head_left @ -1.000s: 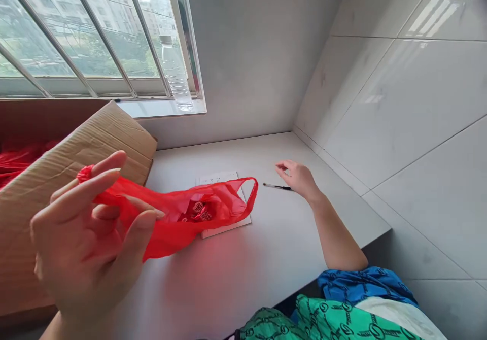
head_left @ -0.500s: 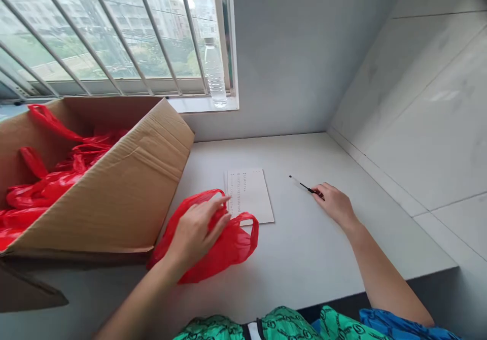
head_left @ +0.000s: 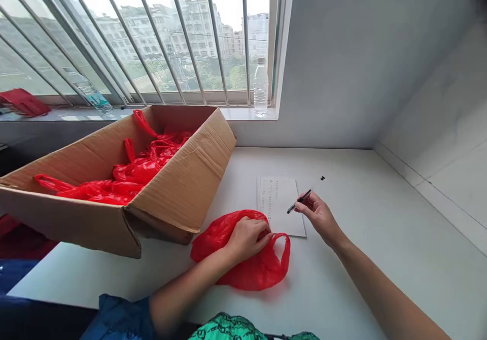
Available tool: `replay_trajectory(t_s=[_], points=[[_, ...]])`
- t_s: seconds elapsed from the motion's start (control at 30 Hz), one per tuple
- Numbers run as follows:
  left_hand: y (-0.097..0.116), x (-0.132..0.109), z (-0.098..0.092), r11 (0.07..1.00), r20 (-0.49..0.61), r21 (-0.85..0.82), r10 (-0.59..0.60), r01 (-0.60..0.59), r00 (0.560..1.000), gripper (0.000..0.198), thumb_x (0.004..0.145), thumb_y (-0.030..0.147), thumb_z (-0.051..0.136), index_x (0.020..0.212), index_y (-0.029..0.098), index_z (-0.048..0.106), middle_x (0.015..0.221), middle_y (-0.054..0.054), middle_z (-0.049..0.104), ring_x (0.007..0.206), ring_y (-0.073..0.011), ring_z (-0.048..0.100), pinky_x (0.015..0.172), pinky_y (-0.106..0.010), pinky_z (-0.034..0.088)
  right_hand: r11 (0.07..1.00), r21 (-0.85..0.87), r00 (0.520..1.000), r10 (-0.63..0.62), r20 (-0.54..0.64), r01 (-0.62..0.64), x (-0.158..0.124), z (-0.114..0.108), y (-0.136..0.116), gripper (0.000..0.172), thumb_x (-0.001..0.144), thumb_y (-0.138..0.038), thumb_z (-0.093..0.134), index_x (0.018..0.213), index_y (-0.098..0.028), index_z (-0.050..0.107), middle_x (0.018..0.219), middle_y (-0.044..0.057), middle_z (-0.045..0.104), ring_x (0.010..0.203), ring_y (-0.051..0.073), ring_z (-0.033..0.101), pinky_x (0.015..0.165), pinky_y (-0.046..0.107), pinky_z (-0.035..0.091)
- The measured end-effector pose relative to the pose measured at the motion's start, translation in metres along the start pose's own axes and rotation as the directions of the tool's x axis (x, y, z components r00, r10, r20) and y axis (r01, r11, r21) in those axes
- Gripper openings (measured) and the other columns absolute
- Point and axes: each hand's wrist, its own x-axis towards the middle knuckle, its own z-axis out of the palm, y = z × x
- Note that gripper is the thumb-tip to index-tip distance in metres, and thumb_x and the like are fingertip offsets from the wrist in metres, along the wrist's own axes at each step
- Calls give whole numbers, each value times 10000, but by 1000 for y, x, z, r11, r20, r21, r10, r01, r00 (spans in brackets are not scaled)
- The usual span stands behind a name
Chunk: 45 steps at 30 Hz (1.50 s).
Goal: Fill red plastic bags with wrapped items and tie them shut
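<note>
Red plastic bag [head_left: 258,274] lies on the white counter [head_left: 361,279], clenched in the left hand [head_left: 247,239]; the right hand [head_left: 317,215] grasps a black pen [head_left: 300,201] above 1 paper sheet [head_left: 277,198].

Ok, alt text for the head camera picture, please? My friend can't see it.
A left hand presses a red plastic bag on a white counter; the right hand holds a black pen over paper, beside a box of red bags.
</note>
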Motion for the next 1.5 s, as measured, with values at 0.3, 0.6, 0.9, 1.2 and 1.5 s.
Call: replay_trajectory(t_s=[0.3,0.6,0.9,1.2,1.5], points=[[14,-2,-15,995,39,-85,-48,51,998,413,952,423,546,1309,216,551,930,-50,727,863,-228,677,757,-338,473,990,96,991,111,-81,-103,3,7,49,414,807,-554,701,992,-208,567,904,18,629,857,198,661,900,371,504],[-12,11,-103,965,-485,-232,-222,120,846,472,976,423,517,1397,219,455,1297,-108,605,1046,-212,638,754,-299,510,973,182,980,162,-115,-140,-1,-4,39,436,787,-550,730,1006,-205,576,913,12,637,860,180,670,921,352,521],[-3,32,-68,972,-403,-176,-216,156,889,483,959,419,542,1396,243,434,1320,-85,587,1013,-194,661,699,-293,526,995,103,997,18,-73,-11,-4,6,10,361,832,-515,710,996,-223,577,888,21,662,881,199,675,896,374,524],[-11,44,-53,924,-397,-343,-307,171,865,773,935,416,585,1558,273,150,1214,-75,660,917,-176,689,760,-317,533,998,-55,999,-33,-20,32,-7,11,-7,326,820,-509,725,924,-220,616,859,33,659,822,202,666,808,357,544],[-47,32,-62,875,-494,-440,-424,202,759,885,918,368,613,1579,251,35,1131,-80,678,851,-163,691,729,-291,524,992,-108,998,55,-33,-59,-14,5,0,392,817,-556,706,1001,-217,630,874,47,687,835,216,672,808,352,541]])
